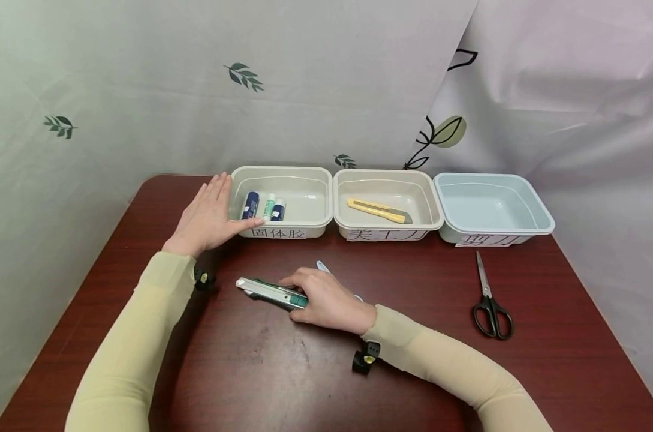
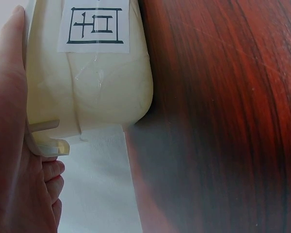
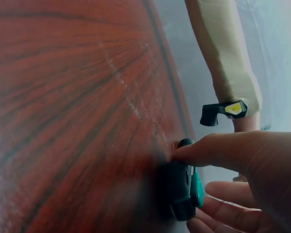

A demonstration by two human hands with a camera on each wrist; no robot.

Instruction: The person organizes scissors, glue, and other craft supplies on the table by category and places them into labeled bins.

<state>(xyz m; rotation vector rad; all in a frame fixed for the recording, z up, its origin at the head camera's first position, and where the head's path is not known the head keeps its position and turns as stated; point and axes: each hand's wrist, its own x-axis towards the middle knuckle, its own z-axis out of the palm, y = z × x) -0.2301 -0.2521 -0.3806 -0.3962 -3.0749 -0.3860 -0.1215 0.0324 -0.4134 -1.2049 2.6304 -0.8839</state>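
My right hand (image 1: 331, 300) pinches a silver and green utility knife (image 1: 272, 293) between thumb and fingers, low over the table. In the right wrist view the thumb presses one side of the utility knife (image 3: 184, 189). Partly hidden under that hand lies a light blue item (image 1: 322, 266), only its ends showing. My left hand (image 1: 204, 216) lies along the left side of the left bin (image 1: 318, 228), fingers straight, thumb on its front rim. Several glue sticks (image 1: 269, 206) are in that bin. A yellow utility knife (image 1: 379, 210) lies in the middle bin (image 1: 345, 223).
A light blue bin (image 1: 488, 211) stands at the right end of the row, with nothing inside. Black-handled scissors (image 1: 487, 300) lie in front of it. Paper labels (image 1: 277, 233) are on the bin fronts. A pale curtain (image 1: 304, 90) hangs behind the table (image 1: 412, 372).
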